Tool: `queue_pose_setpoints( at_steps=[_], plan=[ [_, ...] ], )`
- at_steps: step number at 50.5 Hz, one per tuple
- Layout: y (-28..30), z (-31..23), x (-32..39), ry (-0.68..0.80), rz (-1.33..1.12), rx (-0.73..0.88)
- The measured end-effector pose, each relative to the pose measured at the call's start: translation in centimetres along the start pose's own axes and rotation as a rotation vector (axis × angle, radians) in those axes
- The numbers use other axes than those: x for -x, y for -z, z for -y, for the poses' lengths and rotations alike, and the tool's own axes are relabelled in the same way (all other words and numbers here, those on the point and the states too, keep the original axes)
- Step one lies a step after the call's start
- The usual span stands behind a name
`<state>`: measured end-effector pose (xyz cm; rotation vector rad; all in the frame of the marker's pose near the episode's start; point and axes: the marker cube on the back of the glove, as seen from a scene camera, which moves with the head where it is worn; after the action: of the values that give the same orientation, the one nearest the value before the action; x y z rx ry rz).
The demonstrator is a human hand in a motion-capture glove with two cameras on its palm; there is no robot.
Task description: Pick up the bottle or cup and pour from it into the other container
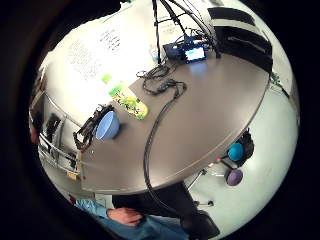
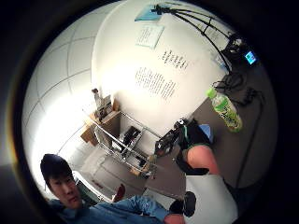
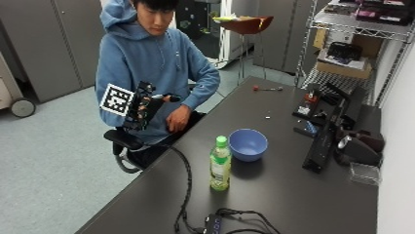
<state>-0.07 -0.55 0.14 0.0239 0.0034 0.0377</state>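
Observation:
In the outside view a clear bottle with a green cap and green label stands upright on the dark table. Just behind it sits an empty blue bowl. My gloved right hand is raised in the air off the table's left edge, well apart from both, and holds nothing; its fingers look relaxed. The person's bare left hand rests near their lap. The palm views show the bottle and the bowl from a distance, with the bowl partly hidden behind a finger.
A black cable runs along the table's near left side to a small device. Black equipment and a clear box line the right side. A wire shelf stands behind. A small red-tipped item lies at the far end.

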Motion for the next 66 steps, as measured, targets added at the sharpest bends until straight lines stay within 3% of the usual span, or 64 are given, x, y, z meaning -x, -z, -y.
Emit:
queue_pose_setpoints(
  at_steps=[7, 18, 28, 38, 44, 50, 56, 59, 62, 66],
  plan=[
    [-0.4, 0.7, -0.3, 0.045, 0.001, -0.034],
    [-0.3, -0.4, -0.8, 0.075, -0.011, 0.128],
    [-1.4, 2.0, -0.9, 0.042, -0.023, -0.032],
    [-1.9, 2.3, -1.7, 0.067, -0.029, 0.103],
    [-3.3, 4.8, -2.2, 0.074, -0.013, 0.009],
    [-3.8, 5.4, -3.1, 0.079, 0.004, 0.138],
    [-5.7, 7.7, -4.0, 0.129, 0.029, 0.033],
    [-6.2, 8.0, -4.4, 0.155, 0.039, 0.08],
    [-6.4, 7.4, -4.5, 0.073, 0.049, 0.213],
    [-7.3, 7.8, -4.9, 0.05, 0.052, 0.27]
  ],
)
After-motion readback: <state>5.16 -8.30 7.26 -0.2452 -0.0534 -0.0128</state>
